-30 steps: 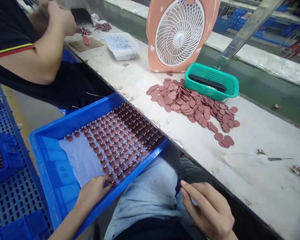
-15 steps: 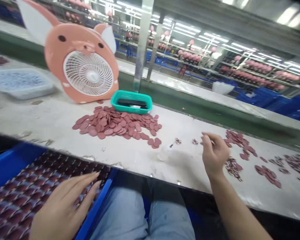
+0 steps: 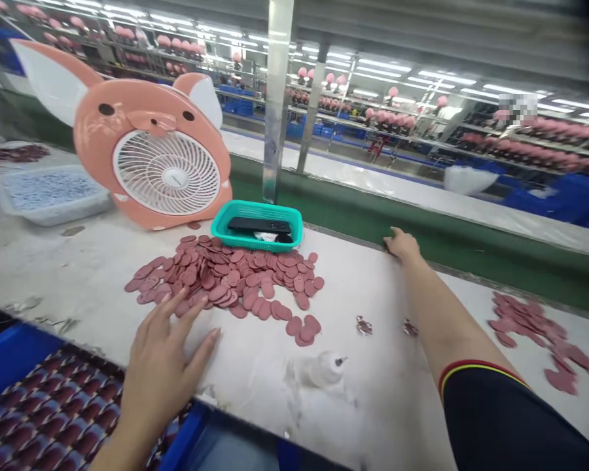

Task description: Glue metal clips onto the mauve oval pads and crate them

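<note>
My left hand (image 3: 161, 350), fingers spread, is over the near-left edge of a heap of flat dusky-red oval pieces (image 3: 250, 278). Nothing is in it. Stretched to the table's far edge by the green belt, my right hand (image 3: 403, 246) has its fingers drawn together. A small dark spot shows at the fingertips, too small to name. A white squeeze bottle (image 3: 324, 369) with a dark tip lies on the table between my arms. Two small shiny brown-and-silver pieces are on the tabletop: one piece (image 3: 364, 326) right of the heap, another (image 3: 410, 328) beside my right forearm.
A pig-shaped fan (image 3: 152, 154) stands behind the heap. Beside it is a teal basket (image 3: 297, 229) holding a black object. A clear tray (image 3: 53, 212) sits at left. Below the near edge is a blue crate (image 3: 10, 356) of glossy dark-red pieces. More red ovals (image 3: 525, 320) lie at right.
My left hand has risen from above the crate to the heap, its fingers spreading. My right hand has reached forward to the far edge, away from the small shiny pieces. The view has shifted.
</note>
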### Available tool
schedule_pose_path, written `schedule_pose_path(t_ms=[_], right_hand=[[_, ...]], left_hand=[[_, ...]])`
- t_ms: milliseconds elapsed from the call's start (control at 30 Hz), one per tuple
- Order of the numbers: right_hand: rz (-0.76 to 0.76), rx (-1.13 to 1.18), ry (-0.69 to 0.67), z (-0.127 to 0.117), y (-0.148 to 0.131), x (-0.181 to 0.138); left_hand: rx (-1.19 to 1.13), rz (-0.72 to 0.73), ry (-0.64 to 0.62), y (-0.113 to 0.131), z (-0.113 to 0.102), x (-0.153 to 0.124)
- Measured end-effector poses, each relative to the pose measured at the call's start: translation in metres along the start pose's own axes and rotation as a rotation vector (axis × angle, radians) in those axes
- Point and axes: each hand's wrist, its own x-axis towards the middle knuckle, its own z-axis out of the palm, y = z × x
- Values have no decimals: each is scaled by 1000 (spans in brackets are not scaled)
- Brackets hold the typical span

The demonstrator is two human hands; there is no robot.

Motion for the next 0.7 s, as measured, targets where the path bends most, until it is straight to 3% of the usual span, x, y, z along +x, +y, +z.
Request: schedule_pose_path(t_ms=[133, 233, 467, 567, 700], right_hand=[[15, 44, -24, -3, 12, 13], [-17, 118, -30, -11, 25, -7], [-143, 411, -126, -17, 46, -145], [-226, 527, -233, -15, 40, -202], [-324, 633, -380, -15, 24, -253]], left_hand=[[31, -57, -62, 5, -4, 3], [54, -39, -105, 4, -5, 12], [11, 62, -269, 16, 5, 43], [-64, 191, -317, 42, 6, 58], [-147, 356, -390, 85, 21, 84]])
